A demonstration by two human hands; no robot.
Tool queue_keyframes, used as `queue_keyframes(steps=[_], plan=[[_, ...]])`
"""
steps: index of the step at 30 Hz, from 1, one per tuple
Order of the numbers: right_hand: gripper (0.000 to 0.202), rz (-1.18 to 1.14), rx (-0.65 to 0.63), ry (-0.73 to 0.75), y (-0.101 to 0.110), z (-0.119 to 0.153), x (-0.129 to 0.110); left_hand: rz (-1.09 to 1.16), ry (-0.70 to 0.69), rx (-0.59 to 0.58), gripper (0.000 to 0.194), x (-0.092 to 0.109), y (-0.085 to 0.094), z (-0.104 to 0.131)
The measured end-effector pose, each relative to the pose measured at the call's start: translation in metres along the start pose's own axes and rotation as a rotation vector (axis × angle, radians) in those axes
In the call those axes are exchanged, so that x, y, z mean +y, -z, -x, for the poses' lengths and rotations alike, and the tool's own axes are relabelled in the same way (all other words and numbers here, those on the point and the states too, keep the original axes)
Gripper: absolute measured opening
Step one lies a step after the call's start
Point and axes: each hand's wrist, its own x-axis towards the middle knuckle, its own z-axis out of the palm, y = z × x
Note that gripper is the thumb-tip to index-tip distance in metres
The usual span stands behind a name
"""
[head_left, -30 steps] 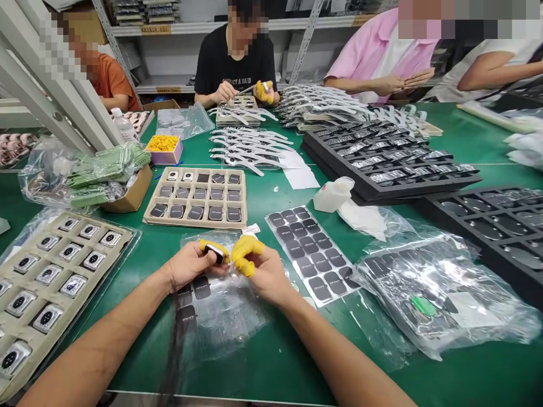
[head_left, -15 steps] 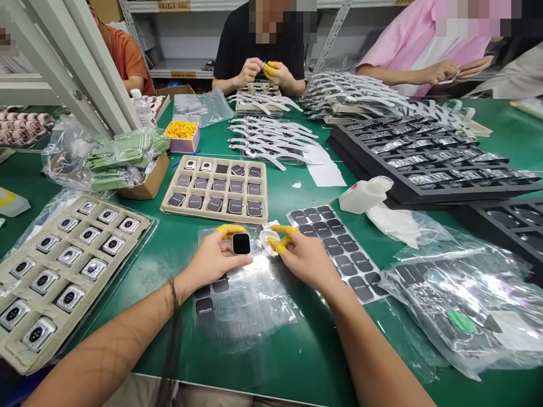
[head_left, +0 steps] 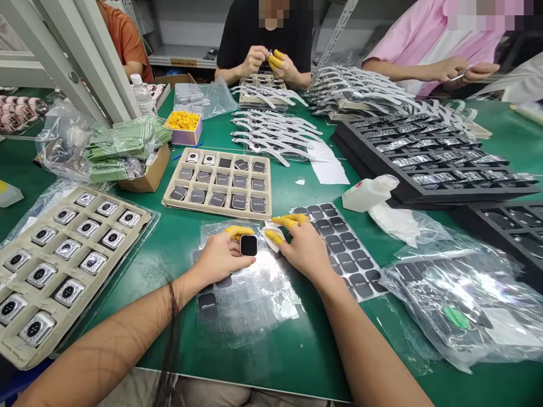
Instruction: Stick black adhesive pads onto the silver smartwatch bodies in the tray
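My left hand (head_left: 223,253) grips a smartwatch case (head_left: 248,246) by its edges, its black screen facing me. Yellow finger cots cover some fingertips on both hands. Just to the right, my right hand (head_left: 303,243) pinches a crumpled white wipe (head_left: 272,236), apart from the watch. Beneath both hands lies a clear plastic sheet (head_left: 241,316) with several dark square stickers (head_left: 207,307). Beyond them stands a beige tray (head_left: 173,204) whose pockets hold watch cases, most showing dark printed squares. A sheet of dark stickers (head_left: 348,262) lies beside my right wrist.
At left sits another tray of watch cases (head_left: 87,228). A white squeeze bottle (head_left: 369,193), black foam trays (head_left: 407,189) and a plastic bag (head_left: 470,305) occupy the right. A box of yellow finger cots (head_left: 185,128) and white straps (head_left: 275,133) lie farther back. Co-workers sit opposite.
My left hand and the watch case have shifted slightly right. The right hand's fingers have straightened somewhat over the wipe, which now looks flatter. The camera view has shifted slightly.
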Motion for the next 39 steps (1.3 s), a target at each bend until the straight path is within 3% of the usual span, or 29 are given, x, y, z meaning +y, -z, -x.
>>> queue_keyframes(steps=[3, 6, 8, 11, 13, 17, 21, 25, 29, 33, 36, 39], plan=[[0.028, -0.053, 0.009, -0.111, -0.001, -0.003, 0.010, -0.006, 0.006, -0.006, 0.054, 0.002, 0.000, 0.001], [0.032, -0.192, 0.188, -0.180, 0.010, 0.004, 0.008, -0.020, 0.012, -0.001, 0.056, 0.002, 0.000, 0.001], [0.029, -0.302, 0.256, -0.058, 0.013, 0.010, -0.004, -0.029, 0.013, 0.001, 0.058, 0.000, 0.001, 0.000], [0.018, -0.380, 0.093, 0.326, 0.005, 0.017, -0.028, -0.061, -0.060, -0.006, 0.054, -0.005, 0.001, -0.002], [0.018, -0.330, 0.044, 0.403, -0.004, 0.020, -0.037, -0.073, -0.107, -0.006, 0.049, -0.007, 0.001, -0.003], [0.014, -0.292, 0.116, 0.383, -0.012, 0.023, -0.036, -0.053, -0.037, 0.001, 0.055, -0.007, 0.000, -0.001], [0.010, -0.354, 0.159, 0.428, -0.015, 0.023, -0.037, -0.151, -0.085, -0.020, 0.044, -0.006, -0.002, 0.000], [0.007, -0.317, 0.197, 0.371, -0.017, 0.024, -0.040, -0.062, -0.035, 0.004, 0.052, -0.007, -0.003, -0.001], [0.008, -0.314, 0.212, 0.384, -0.019, 0.028, -0.043, -0.144, -0.099, 0.009, 0.045, -0.009, -0.003, -0.002], [0.007, -0.267, 0.300, 0.370, -0.022, 0.031, -0.045, -0.013, -0.021, 0.022, 0.054, -0.009, -0.004, -0.002], [0.011, -0.251, 0.264, 0.392, -0.025, 0.030, -0.044, 0.008, -0.042, -0.001, 0.053, -0.008, -0.004, -0.002], [0.016, -0.178, 0.311, 0.293, -0.023, 0.023, -0.035, 0.031, -0.002, 0.023, 0.054, -0.005, -0.004, -0.002]])
